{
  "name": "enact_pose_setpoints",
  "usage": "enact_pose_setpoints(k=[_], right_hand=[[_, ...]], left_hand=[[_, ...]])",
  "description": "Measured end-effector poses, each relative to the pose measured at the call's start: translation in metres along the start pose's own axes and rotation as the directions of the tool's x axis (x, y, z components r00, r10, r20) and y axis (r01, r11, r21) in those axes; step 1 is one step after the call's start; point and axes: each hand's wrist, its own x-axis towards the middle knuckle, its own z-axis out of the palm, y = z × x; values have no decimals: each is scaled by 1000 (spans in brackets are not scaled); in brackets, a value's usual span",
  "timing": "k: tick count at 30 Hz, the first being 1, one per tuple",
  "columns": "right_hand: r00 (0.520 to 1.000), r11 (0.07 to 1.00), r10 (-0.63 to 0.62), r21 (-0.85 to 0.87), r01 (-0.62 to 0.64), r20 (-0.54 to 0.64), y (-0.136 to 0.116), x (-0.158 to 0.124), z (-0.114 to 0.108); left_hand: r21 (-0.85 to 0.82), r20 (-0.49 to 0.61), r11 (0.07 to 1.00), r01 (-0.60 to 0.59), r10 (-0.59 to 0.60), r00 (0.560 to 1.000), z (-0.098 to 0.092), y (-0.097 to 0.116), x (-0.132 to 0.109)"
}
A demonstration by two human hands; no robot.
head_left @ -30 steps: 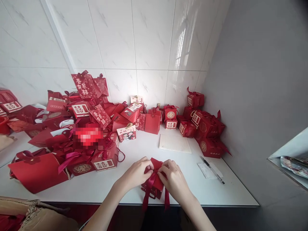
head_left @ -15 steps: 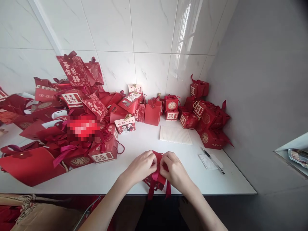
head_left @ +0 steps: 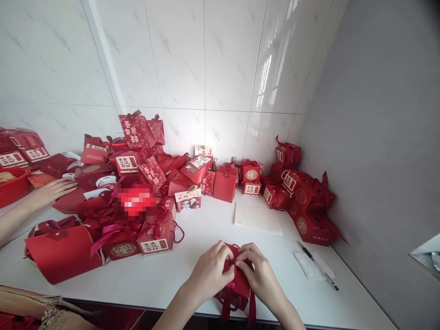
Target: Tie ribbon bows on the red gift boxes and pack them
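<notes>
A small red gift box (head_left: 242,285) stands on the white table close to its front edge, with both of my hands at its top. Dark red ribbon (head_left: 226,308) comes from between my fingers, and its tails hang down the front of the box. My left hand (head_left: 213,266) is closed, thumb and fingers pinching the ribbon. My right hand (head_left: 258,266) is also closed in a pinch on the ribbon, right beside the left. The fingertips and the knot area are partly hidden by my hands.
A big pile of red gift boxes (head_left: 156,245) covers the left. More boxes (head_left: 309,227) are stacked by the right wall. A lined notepad (head_left: 257,218) and a pen (head_left: 318,266) lie nearby. Another person's hand (head_left: 51,191) touches the pile beside a red basin (head_left: 13,188).
The view has tilted up and turned left, so everything sits lower and further right. Another person's hand has come into view at the left. My hands still pinch at the box top.
</notes>
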Motion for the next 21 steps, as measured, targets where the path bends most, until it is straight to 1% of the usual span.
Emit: enact_pose_setpoints(k=[4,6,8,10,14,16,18,21], right_hand=[[1000,999,-7,34,8,-8,8,-3,3],[1000,998,-19,63,20,-13,11,-4,4],[1000,996,-23,90,24,-4,12,-5,2],[1000,995,-19,98,17,17,11,-4,-2],[999,996,-8,91,4,41,5,-1,-11],[999,995,-3,100,0,38,2,0,-13],[999,993,7,119,-11,32,-1,1,-13],[999,985,36,168,-41,29,-3,1,-12]], left_hand=[[145,70,989,3,-14,997,-4,10,4],[202,67,979,23,-38,997,-4,16,6],[238,16,969,67,-72,997,-1,19,7],[249,-61,963,100,-87,994,4,21,8],[190,-226,975,114,-70,972,17,20,8],[144,-300,983,110,-63,952,23,19,9],[110,-352,990,86,-42,935,27,18,9],[85,-379,996,35,0,925,29,16,10]])
